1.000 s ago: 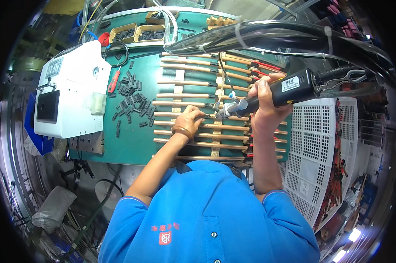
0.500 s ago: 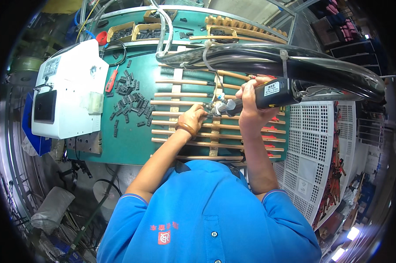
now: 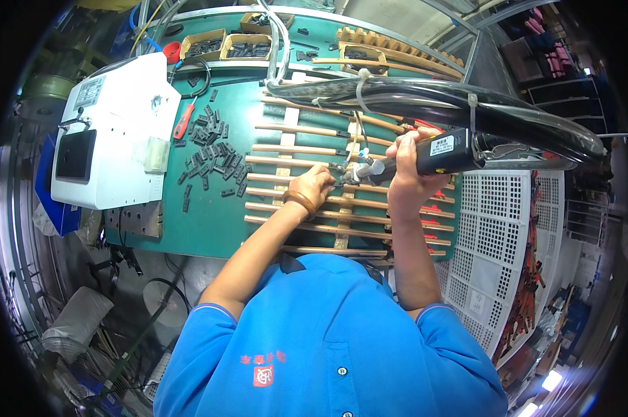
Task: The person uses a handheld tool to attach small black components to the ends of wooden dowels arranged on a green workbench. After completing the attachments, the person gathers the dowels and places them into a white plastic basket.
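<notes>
My right hand (image 3: 410, 177) is wrapped around a black handheld power tool (image 3: 432, 164), which looks like a screwdriver with a hose and points left. Its clear-and-metal nose (image 3: 360, 172) is over a row of copper-coloured rods (image 3: 289, 162), close to the fingers of my left hand (image 3: 312, 185). That hand is closed at the rods beside the nose; what its fingertips pinch is hidden. Small black blocks sit on several rods, and red pieces (image 3: 433, 212) show at their right ends. A wooden-coloured bangle (image 3: 300, 203) is on my left wrist.
Loose black blocks (image 3: 216, 158) and a red-handled screwdriver (image 3: 183, 122) lie left of the rods, beside a white machine (image 3: 112, 139). Cardboard boxes (image 3: 248, 47) of black parts stand behind. Thick hoses (image 3: 432, 97) arch overhead. A white perforated crate (image 3: 484, 229) stands at right.
The whole view has shifted slightly, with the table items appearing a little to the right. Both hands and the tool remain at the same rods; no grasp has visibly changed.
</notes>
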`<act>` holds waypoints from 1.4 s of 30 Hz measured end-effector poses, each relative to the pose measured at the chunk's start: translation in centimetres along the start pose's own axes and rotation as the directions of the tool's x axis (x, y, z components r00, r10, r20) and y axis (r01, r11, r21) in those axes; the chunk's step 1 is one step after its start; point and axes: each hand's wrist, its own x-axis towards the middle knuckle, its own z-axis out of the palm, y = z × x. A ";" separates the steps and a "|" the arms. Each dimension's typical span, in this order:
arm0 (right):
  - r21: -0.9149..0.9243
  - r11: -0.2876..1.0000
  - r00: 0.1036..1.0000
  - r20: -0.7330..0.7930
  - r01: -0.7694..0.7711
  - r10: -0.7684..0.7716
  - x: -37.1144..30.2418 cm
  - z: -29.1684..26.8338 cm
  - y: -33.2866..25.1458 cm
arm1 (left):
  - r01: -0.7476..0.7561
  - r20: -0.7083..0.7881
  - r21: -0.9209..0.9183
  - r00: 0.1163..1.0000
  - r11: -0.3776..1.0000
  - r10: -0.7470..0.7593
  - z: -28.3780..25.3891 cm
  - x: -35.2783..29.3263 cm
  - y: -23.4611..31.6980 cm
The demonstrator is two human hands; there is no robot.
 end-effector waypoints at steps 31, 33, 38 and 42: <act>-0.178 0.953 0.957 0.202 0.247 -0.210 -3.3 -3.9 6.3 | 0.000 0.084 0.151 0.996 0.989 -0.013 -0.3 0.3 0.1; -0.165 0.956 0.969 0.094 0.241 -0.228 -3.1 -3.3 5.8 | -0.047 0.023 0.121 0.999 0.992 0.044 -0.3 0.3 0.1; -0.697 0.400 0.785 0.397 0.595 -0.476 -3.8 -2.9 4.9 | 0.049 0.008 0.215 0.999 0.975 -0.052 -0.1 -0.1 0.4; -0.399 0.825 0.916 0.148 0.400 -0.373 -4.2 -2.8 5.5 | 0.029 0.022 0.231 0.999 0.973 -0.035 0.0 0.0 0.0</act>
